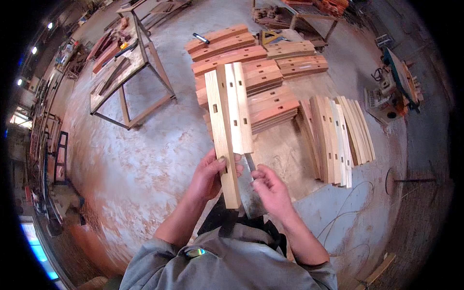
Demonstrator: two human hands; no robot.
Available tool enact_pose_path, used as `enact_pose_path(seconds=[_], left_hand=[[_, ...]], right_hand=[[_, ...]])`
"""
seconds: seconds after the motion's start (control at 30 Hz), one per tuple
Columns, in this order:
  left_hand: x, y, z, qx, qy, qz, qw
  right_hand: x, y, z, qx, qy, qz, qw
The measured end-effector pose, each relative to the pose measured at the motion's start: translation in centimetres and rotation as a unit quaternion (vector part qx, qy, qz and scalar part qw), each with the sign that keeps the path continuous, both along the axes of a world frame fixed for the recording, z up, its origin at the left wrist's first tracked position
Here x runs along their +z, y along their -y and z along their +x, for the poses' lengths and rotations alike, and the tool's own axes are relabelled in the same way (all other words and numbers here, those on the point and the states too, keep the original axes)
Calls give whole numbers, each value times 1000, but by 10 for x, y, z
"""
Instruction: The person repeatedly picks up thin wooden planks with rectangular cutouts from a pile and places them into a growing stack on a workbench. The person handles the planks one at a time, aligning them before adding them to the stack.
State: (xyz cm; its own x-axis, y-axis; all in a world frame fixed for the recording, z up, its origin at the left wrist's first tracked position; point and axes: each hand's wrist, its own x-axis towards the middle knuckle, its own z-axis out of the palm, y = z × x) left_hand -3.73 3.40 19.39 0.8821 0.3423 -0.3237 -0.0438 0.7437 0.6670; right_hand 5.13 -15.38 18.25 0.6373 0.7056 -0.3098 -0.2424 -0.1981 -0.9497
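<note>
Head view | my left hand (209, 175) grips two slotted boards (228, 121) upright | right hand (270, 187) loose beside them, holding nothing | board stacks (261, 82) beyond boards | best: keep edges flush, slots aligned.

In my left hand (209, 175) I hold 2 slats (227, 116) upright before me; my right hand (271, 189) is just right of their lower end. Behind them lie stacked boards (251, 72) on the floor (145, 159). Leaning slats (338, 140) stand to the right, a frame (130, 72) to the left.

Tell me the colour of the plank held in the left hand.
Pale yellowish wood plank, clearest in the head view.
</note>
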Motion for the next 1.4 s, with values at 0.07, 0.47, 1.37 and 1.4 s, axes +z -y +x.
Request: enact_pose_path(seconds=[0.07,0.47,1.37,1.4], left_hand=[[2,11,11,-13,-9,40,999],[-6,98,54,48,-24,261,964],[-62,-6,36,-5,-179,748,639],[-66,-7,34,-9,-178,754,632]], right_hand=[[2,7,-17,22,-29,24,999],[-15,31,-23,-73,-145,102,981],[-92,-81,83,-84,46,43,995],[-86,-80,81,-82,4,50,995]])
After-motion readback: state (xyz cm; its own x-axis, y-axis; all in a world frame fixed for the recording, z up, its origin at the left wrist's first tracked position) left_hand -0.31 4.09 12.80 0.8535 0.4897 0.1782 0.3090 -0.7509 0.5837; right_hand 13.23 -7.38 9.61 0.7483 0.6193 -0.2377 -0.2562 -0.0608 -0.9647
